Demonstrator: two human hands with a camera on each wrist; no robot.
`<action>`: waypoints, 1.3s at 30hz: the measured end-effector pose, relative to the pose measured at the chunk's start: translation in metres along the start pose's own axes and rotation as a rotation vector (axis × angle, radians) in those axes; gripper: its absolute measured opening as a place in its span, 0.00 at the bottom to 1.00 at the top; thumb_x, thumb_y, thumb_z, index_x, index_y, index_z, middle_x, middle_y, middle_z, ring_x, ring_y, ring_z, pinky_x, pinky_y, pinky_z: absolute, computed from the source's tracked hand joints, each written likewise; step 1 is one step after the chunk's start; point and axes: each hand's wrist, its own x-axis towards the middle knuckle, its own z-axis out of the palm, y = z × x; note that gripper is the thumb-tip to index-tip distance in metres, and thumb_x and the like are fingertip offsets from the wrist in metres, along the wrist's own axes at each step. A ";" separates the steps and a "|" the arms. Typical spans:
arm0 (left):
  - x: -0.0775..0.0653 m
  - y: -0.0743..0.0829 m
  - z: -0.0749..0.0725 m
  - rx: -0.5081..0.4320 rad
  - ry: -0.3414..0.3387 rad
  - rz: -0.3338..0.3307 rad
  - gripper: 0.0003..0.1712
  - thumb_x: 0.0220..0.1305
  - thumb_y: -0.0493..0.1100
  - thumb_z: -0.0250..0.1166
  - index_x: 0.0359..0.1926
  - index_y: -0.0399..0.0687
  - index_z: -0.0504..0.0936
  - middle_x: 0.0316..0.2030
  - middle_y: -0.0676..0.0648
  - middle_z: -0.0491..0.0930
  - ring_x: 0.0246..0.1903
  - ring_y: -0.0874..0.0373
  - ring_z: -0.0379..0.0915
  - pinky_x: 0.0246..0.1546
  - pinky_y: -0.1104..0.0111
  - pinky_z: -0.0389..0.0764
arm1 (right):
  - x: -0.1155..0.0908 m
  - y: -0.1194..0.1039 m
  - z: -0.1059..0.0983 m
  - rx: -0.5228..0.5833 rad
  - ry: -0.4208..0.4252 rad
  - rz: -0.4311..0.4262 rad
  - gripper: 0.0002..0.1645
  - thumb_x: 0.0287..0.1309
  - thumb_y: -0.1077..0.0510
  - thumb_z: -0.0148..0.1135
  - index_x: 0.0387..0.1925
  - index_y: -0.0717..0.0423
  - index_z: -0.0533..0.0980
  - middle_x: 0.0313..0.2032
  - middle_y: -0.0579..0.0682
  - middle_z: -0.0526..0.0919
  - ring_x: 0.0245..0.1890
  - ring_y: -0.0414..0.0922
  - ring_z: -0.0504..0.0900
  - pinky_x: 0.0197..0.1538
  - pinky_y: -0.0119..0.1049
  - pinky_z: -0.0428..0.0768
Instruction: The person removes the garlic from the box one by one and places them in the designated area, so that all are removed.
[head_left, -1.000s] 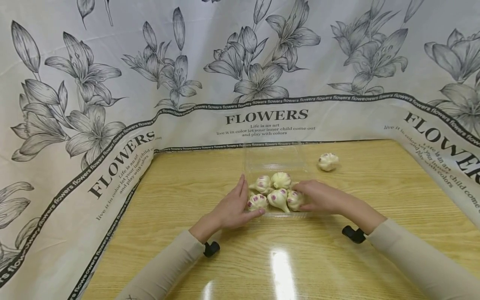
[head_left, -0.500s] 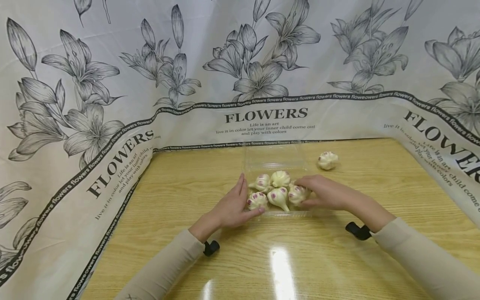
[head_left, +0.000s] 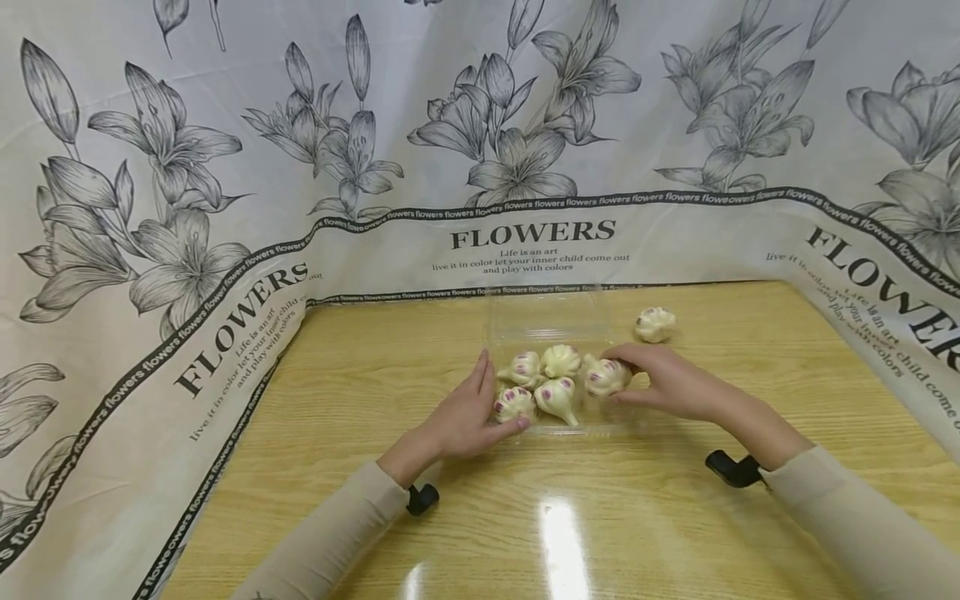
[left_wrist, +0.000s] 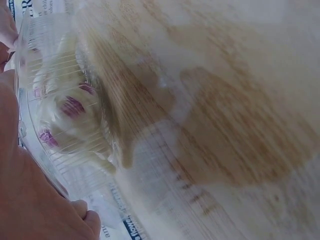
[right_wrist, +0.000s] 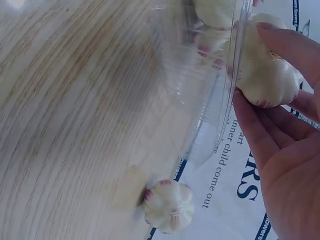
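Note:
A clear plastic clamshell container [head_left: 592,432] lies with its lid open at the back and several purple-marked white garlic bulbs in it. My left hand [head_left: 457,417] holds the container's left side, fingers along the wall and thumb over the front rim. In the left wrist view, a garlic bulb [left_wrist: 70,117] shows through the plastic wall. At the container's right side, my right hand [head_left: 667,383] grips a garlic bulb [head_left: 606,377] between thumb and fingers. The right wrist view shows this held bulb [right_wrist: 265,75] at the container's rim, overlapping it.
One loose garlic bulb [head_left: 656,324] lies on the wooden table [head_left: 375,375], behind and right of the container. The transparent lid [head_left: 543,312] leans toward a flower-printed cloth [head_left: 540,167] that hangs behind the table and along both sides.
The right hand has moved right with its garlic bulb, raising it from among the others toward the container's right rim. The left hand stays in place on the container.

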 end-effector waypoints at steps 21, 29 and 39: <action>0.001 -0.001 -0.001 -0.026 -0.006 -0.006 0.67 0.67 0.80 0.46 0.79 0.33 0.30 0.80 0.35 0.24 0.78 0.41 0.41 0.78 0.59 0.51 | -0.009 0.021 -0.012 0.198 0.116 0.125 0.34 0.58 0.59 0.76 0.62 0.68 0.74 0.54 0.61 0.82 0.54 0.58 0.83 0.59 0.51 0.82; 0.000 0.001 -0.001 -0.026 0.003 0.007 0.67 0.67 0.80 0.47 0.79 0.31 0.31 0.80 0.34 0.25 0.78 0.40 0.43 0.77 0.58 0.53 | -0.016 0.034 -0.018 0.227 0.143 0.172 0.34 0.60 0.59 0.74 0.64 0.69 0.73 0.57 0.65 0.80 0.56 0.60 0.81 0.58 0.28 0.81; 0.000 0.001 -0.001 -0.016 -0.013 -0.007 0.69 0.66 0.81 0.46 0.79 0.30 0.33 0.80 0.34 0.25 0.78 0.41 0.42 0.77 0.59 0.52 | -0.028 0.052 -0.024 0.192 0.160 0.232 0.34 0.62 0.57 0.74 0.64 0.69 0.72 0.56 0.66 0.80 0.56 0.62 0.80 0.55 0.28 0.83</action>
